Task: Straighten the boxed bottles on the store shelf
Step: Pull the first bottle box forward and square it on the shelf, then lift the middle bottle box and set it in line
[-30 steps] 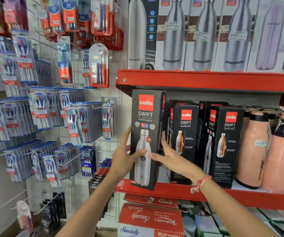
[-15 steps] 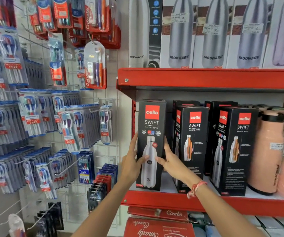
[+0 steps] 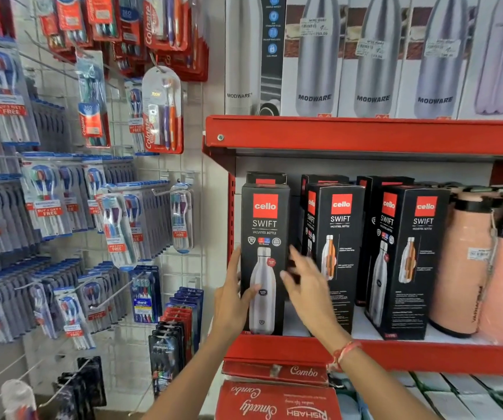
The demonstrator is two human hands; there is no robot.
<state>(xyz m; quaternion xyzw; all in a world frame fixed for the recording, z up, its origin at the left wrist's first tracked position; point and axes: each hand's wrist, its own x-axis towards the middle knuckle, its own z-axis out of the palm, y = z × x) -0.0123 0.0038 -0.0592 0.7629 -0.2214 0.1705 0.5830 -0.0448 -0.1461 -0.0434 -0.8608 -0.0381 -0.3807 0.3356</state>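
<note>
At the left end of the red middle shelf [image 3: 395, 354], the step in hand looks like the squaring-up of the leftmost boxed bottle, a black Cello Swift box [image 3: 264, 256] that stands upright on the shelf with its front face turned to the aisle. The left hand [image 3: 232, 301] lies against the box's left edge, at about nine o'clock of it: the fingers run up along the side wall and the thumb crosses onto the front face low down, so the hand is spread and pressed on the box rather than clenched around it. The right hand [image 3: 306, 286] is blurred; its fingers are splayed wide and hold nothing, hovering in front of the box's right edge at about three o'clock, and whether they touch the box cannot be told. A red thread band [image 3: 345, 350] circles that wrist.

Outward from there, at three o'clock, a second Swift box [image 3: 339, 253] stands near the first and is turned slightly, showing a side panel; a third Swift box [image 3: 410, 259] beyond it is angled the same way, with more boxes behind them.

The first box appears nearly done. The next move would call for the right hand to take the second box and twist it until its front faces out, level with the first.
</note>
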